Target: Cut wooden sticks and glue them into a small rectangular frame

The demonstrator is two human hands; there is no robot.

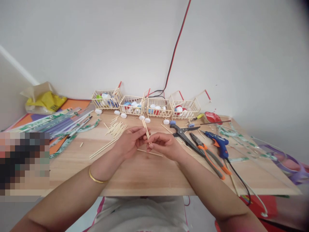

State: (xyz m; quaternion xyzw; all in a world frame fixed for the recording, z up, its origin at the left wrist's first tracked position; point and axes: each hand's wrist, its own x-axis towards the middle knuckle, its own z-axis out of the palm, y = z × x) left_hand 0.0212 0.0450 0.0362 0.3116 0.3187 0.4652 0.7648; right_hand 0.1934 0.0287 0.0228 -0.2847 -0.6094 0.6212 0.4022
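Two or so thin wooden sticks (145, 128) stand close together between my hands, above the middle of the table. My left hand (131, 140) pinches them from the left side. My right hand (163, 145) has thumb and fingertips closed at their lower end; my fingers partly hide that end. Just left of my hands lies a pile of short cut sticks (116, 129), and longer sticks (103, 148) lie in front of it. Another stick (151, 152) rests on the table beneath my hands.
Several small stick-built carts (159, 111) with bottle caps in them line the wall. Right of my hands lie black cutters (184, 135), orange-handled pliers (212, 161) and a blue glue gun (218, 141) with its cord. Plastic-wrapped sticks (65, 120) and a yellow bag (44, 101) are at left.
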